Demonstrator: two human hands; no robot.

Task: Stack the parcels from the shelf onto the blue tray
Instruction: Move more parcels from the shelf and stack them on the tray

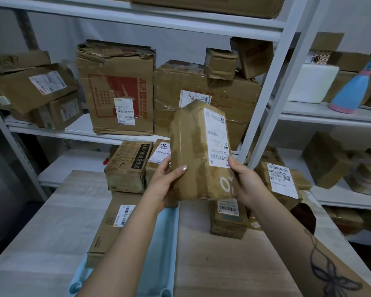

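I hold a brown taped parcel (199, 151) with a white label upright in mid-air, in front of the shelf. My left hand (165, 181) grips its lower left side, thumb across the front. My right hand (246, 183) grips its lower right corner. Below it lies the blue tray (165, 236) on the table, partly hidden by my left forearm. A flat carton (114, 224) lies in the tray, with a dark-banded box (128, 166) on top at the far end. A small labelled box (229, 219) stands on the table right of the tray.
The white metal shelf (81, 131) holds several cartons, among them a tall red-printed one (116, 88) and a wide taped one (201, 91). A shelf post (268, 93) runs beside the held parcel. A labelled parcel (281, 181) leans at the right. A blue-pink bottle (351, 88) stands on the right shelf.
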